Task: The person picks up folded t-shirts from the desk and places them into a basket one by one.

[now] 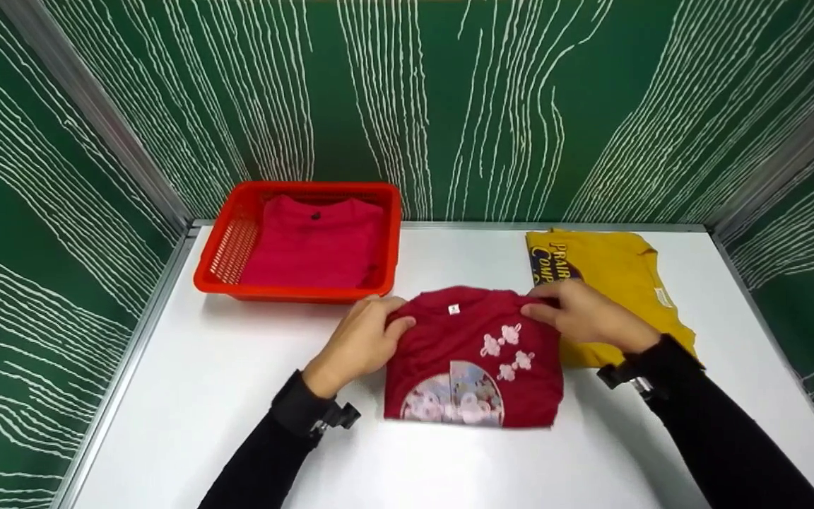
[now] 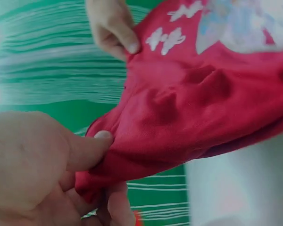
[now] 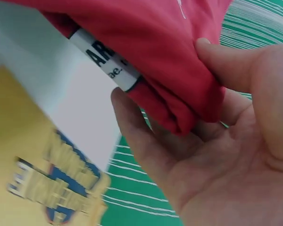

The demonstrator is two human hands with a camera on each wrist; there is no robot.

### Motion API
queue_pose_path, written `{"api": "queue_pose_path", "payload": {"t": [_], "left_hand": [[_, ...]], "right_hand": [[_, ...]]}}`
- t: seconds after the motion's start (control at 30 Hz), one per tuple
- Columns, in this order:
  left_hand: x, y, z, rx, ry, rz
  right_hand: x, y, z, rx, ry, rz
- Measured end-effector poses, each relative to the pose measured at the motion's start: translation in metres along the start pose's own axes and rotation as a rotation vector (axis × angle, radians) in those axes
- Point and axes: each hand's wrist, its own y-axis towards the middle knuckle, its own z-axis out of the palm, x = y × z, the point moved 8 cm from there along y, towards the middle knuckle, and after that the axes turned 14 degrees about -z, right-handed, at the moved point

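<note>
A dark red folded shirt (image 1: 474, 353) with pale flower knots and a patterned half-circle hangs between both hands, its collar at the far side. My left hand (image 1: 361, 343) pinches its left upper corner; in the left wrist view the thumb (image 2: 92, 148) presses on top with fingers beneath. At the other upper corner my right hand (image 1: 584, 314) pinches the cloth. The right wrist view shows the folded layers (image 3: 179, 89) between thumb and fingers, and a white strip with black letters (image 3: 106, 59) on the underside.
A red plastic basket (image 1: 294, 293) stands at the back left, holding a folded pink shirt (image 1: 315, 244). A folded yellow shirt (image 1: 612, 265) with dark print lies at the back right, partly behind the right hand. Green panels (image 1: 442, 106) with white lines enclose the white table (image 1: 237, 396).
</note>
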Motion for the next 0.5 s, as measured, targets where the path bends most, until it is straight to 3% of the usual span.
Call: {"api": "queue_pose_path", "payload": {"t": [0.27,0.5], "left_hand": [[-0.008,0.0,-0.057,-0.053,-0.114,0.035],[0.001,0.003,-0.086,-0.107,-0.115,0.106]], "right_hand": [[0.049,-0.004,-0.035,-0.222,-0.042,-0.104],[0.079,0.011,-0.04,-0.347,-0.117,-0.261]]}}
